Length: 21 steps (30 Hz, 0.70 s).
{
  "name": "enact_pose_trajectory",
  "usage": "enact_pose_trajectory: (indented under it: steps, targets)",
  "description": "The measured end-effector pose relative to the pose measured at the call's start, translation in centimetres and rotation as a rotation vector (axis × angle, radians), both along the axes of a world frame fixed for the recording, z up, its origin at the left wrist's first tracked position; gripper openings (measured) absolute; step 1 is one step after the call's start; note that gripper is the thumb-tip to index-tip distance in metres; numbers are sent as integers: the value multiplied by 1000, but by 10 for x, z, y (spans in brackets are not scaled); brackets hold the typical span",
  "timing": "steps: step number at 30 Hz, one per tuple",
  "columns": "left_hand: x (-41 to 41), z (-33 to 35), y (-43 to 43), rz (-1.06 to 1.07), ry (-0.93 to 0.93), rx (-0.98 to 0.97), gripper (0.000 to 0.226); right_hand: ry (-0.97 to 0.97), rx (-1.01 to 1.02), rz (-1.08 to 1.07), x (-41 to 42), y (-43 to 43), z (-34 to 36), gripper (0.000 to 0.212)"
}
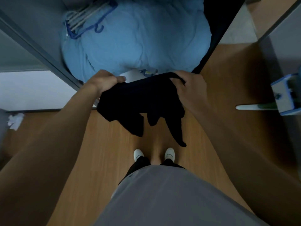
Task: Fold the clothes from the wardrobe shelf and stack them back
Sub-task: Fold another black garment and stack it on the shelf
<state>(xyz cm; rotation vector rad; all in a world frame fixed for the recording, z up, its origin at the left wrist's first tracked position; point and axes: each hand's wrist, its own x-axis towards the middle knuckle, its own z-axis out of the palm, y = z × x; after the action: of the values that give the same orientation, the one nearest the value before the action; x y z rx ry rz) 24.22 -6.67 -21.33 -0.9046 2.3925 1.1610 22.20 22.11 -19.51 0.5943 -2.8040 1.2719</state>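
Head view: left grip (105,83) and right grip (190,90) are each pinching the top edge of the black garment (140,101), which is sagging between and below them. Likely soft, light, floppy; gripping the corners suits.

I see a wood-grain floor (104,144) under dim, flat light. A grey wardrobe frame (31,41) runs diagonally at upper left, with a white panel (32,90) below it. There's a grey door (283,46) at the right edge and an off-white textured patch (236,30) beside it.

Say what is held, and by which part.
A black garment, gripped along its top edge: left hand at one end, right hand at the other.
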Motion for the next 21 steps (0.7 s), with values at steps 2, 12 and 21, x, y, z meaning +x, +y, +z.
enact_pose_trajectory:
  steps: [2,12,21]
  targets:
    - [9,7,-2,-130,-182,189,71,-118,-62,9,-3,1,0,24]
    - [29,-48,14,-46,368,-67,55,-860,-648,-73,0,-25,11,28]
    - [81,-81,91,-559,563,-72,88,-1116,-959,-309,-2,-43,13,33]
